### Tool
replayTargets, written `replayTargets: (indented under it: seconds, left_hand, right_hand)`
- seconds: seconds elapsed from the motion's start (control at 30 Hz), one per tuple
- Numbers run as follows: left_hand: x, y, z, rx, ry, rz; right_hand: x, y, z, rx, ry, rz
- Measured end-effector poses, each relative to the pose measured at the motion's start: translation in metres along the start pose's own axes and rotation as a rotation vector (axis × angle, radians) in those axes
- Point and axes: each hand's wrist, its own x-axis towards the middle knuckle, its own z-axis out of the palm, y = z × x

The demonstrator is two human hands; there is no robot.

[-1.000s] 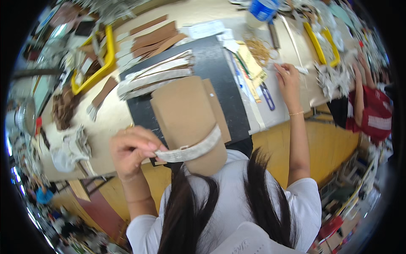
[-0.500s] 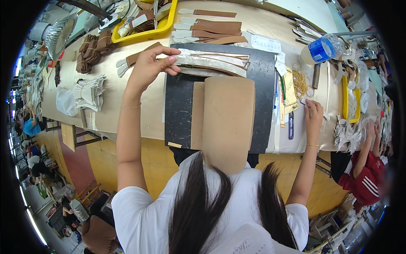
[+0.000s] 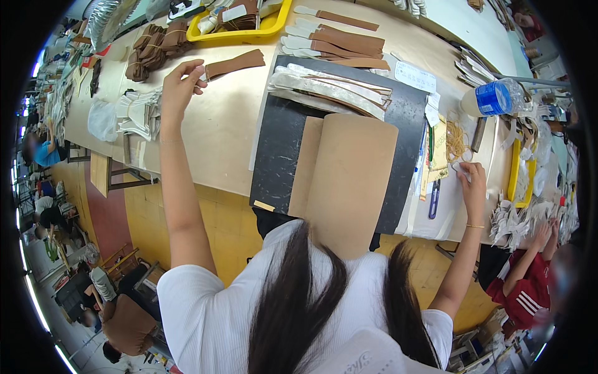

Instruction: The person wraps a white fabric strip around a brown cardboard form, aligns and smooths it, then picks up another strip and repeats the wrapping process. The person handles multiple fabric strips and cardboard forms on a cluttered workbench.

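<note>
Over the left part of the table, my left hand (image 3: pixel 180 90) has its fingertips closed on the near end of a flat brown strip (image 3: pixel 237 63), and the hand covers most of that end. My right hand (image 3: pixel 472 177) rests at the right side with its fingers pinched on a small white scrap (image 3: pixel 460 167). Between my arms lies a black board (image 3: pixel 274 156). On its far part is a row of whitish, brown-edged strips (image 3: pixel 330 87). A wide tan sheet (image 3: pixel 355 168) covers its middle and hangs toward my chest.
Beyond the board lie more white-tipped brown strips (image 3: pixel 349 43) and a yellow tray (image 3: pixel 274 28). Brown bundles (image 3: pixel 149 53) and a white bundle (image 3: pixel 140 112) sit at left. Rubber bands (image 3: pixel 456 140), a cutter (image 3: pixel 434 199) and a plastic bottle (image 3: pixel 489 100) are at right.
My left hand has left the whitish strips on the black board and moved left to the brown strip. The view has shifted. My right hand still pinches the white scrap.
</note>
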Motion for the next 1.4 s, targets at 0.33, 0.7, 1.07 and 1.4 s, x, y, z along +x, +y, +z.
replayTargets:
  seconds: [0.33,0.7,1.07,1.4]
  left_hand:
    - [0.01,-0.008,-0.008,0.27,0.194,0.244]
    - [0.053,-0.09,-0.022,0.644,0.007,0.025]
    - [0.031,-0.068,0.004,0.939,0.12,0.135]
    - [0.028,-0.026,-0.023,0.458,-0.157,0.07]
  right_hand:
    - [0.002,-0.004,-0.006,-0.048,-0.058,-0.041]
    - [-0.005,0.004,-0.033,0.091,-0.024,0.189]
    - [-0.018,0.015,-0.054,0.644,0.328,0.333]
    - [-0.038,0.024,-0.082,1.037,0.83,0.388]
